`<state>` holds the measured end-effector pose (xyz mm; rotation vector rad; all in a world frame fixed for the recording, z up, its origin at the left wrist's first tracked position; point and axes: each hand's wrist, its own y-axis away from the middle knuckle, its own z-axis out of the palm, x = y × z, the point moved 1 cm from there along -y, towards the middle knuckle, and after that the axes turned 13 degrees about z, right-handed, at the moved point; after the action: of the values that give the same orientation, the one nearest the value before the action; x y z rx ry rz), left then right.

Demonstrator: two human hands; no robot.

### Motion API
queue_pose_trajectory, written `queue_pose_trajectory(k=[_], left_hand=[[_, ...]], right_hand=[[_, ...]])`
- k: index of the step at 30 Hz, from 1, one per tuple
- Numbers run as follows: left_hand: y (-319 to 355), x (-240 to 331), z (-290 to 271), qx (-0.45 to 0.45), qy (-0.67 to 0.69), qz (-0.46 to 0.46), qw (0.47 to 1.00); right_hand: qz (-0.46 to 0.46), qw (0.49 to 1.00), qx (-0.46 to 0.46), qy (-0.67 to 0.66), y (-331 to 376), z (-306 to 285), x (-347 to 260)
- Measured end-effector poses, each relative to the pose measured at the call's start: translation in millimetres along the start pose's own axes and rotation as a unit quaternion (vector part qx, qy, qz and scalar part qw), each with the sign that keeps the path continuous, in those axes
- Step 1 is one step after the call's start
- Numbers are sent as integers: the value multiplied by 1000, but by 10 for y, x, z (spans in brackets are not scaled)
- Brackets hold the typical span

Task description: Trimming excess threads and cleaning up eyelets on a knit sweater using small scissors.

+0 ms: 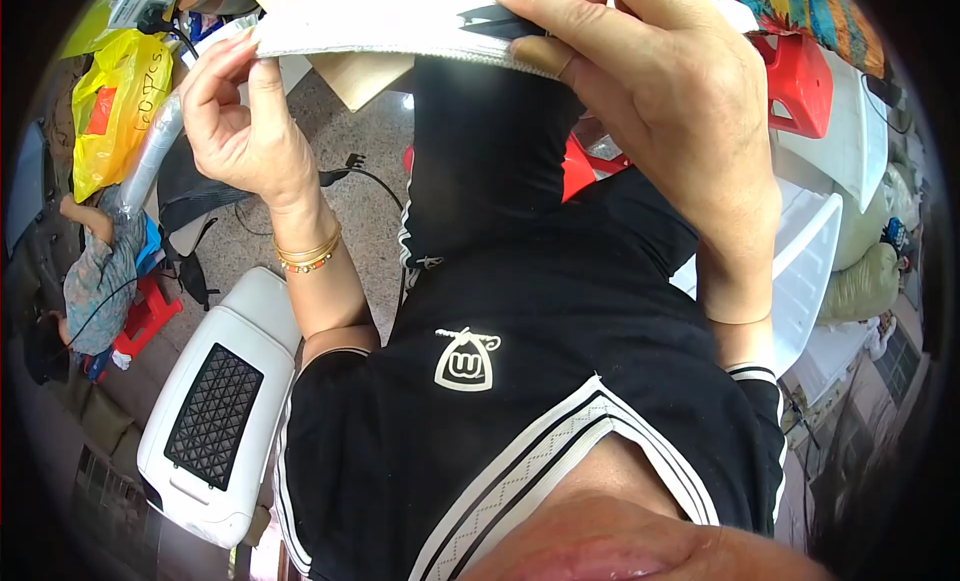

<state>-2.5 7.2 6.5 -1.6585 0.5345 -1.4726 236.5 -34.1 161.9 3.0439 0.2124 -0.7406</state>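
Observation:
A white piece of cloth (370,21) with a ribbed lower edge stretches between my hands at the top of the view; its upper part is cut off by the frame. My left hand (245,131) pinches the cloth's left end between thumb and fingers. Over the right part of the cloth, my right hand (670,81) is closed around small black thread snips (505,23). Their pointed blades face left and lie close to the ribbed edge. Whether they touch the cloth, I cannot tell. The fingers of my right hand partly hide the snips' handles.
A white case with a black mesh panel (215,411) stands at the lower left. Beyond it sits another person in patterned clothing (100,291) near a red stool (150,316). A yellow plastic bag (115,101) hangs upper left. At right are a red stool (800,86) and a translucent bin (810,281).

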Motion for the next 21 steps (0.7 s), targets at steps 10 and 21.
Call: queue_pose_trajectory(k=[10, 21], left_hand=[[9, 4, -28, 6, -1, 3, 1000], [2, 126, -66, -5, -67, 62, 996]], right_hand=[[30, 999, 6, -25, 29, 28, 0], [-156, 980, 106, -65, 88, 254, 422]])
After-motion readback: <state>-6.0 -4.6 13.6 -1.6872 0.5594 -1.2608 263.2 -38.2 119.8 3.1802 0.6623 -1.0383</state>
